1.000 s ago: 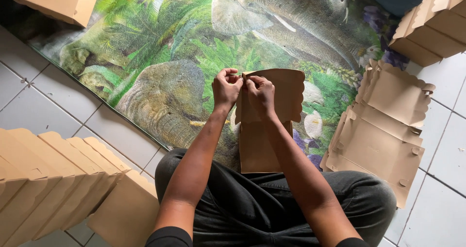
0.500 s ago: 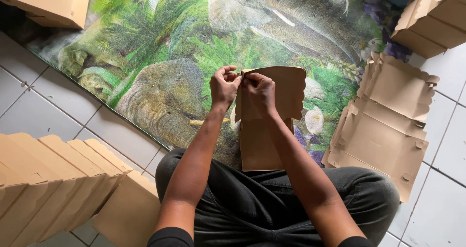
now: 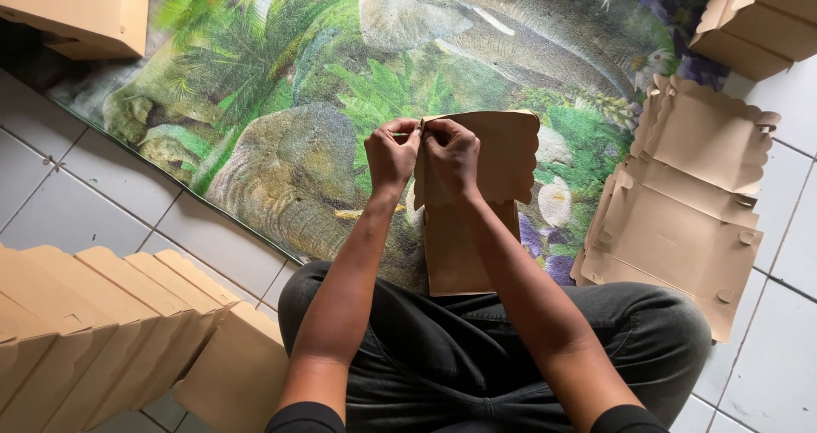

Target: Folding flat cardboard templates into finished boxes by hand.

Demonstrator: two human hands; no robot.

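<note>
Head view, the only one I have: I see both hands raised together over the lap; left hand (image 3: 391, 154) and right hand (image 3: 451, 156) are touching at the fingertips, both closed in a pinch on the top left corner of a brown cardboard blank (image 3: 477, 203); the blank is upright-ish, leaning away from me, its lower edge down at the dark trousers (image 3: 442, 356), its scalloped top edge to the right of the right hand; what exactly sits between the fingertips I cannot tell, too small.

Under it all a mat (image 3: 298, 101) printed with elephants and palm fronds lies on pale floor tiles (image 3: 85, 203); right of the legs a pile of flat blanks (image 3: 681, 203), spread open, well apart from the hands; bottom left a row of folded boxes (image 3: 102, 331), nested one against the next, beside the left knee; top left another box (image 3: 77, 12); top right more boxes (image 3: 762, 20), partly cut off by the frame.
</note>
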